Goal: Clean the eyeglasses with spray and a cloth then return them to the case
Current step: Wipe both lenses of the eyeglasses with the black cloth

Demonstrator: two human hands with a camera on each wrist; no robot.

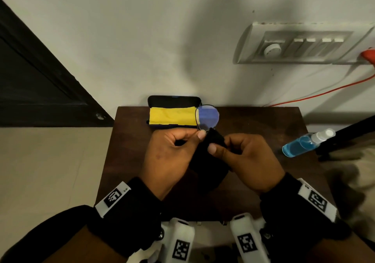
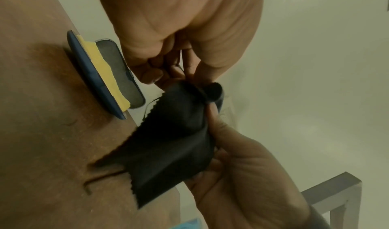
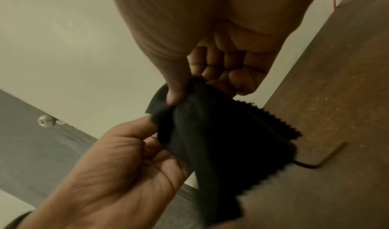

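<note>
Thin-rimmed eyeglasses are held above the dark wooden table [image 1: 263, 125]; one round lens [image 1: 207, 117] sticks up between the hands. My left hand [image 1: 194, 139] pinches the frame just below that lens. A black cloth [image 1: 209, 157] is wrapped over the other lens, which is hidden, and my right hand [image 1: 219, 147] pinches it there with thumb and fingers. In the right wrist view the right hand [image 3: 189, 89] grips the cloth [image 3: 210, 141] and a temple arm [image 3: 328, 157] pokes out under it. The open dark blue case [image 1: 174, 100] lies behind, holding a yellow cloth [image 1: 170, 115].
A spray bottle [image 1: 304, 144] of blue liquid lies on its side at the table's right edge. The table stands against a white wall with a switch panel [image 1: 304, 43] and an orange cable [image 1: 324, 92]. A dark door [image 1: 30, 80] is on the left.
</note>
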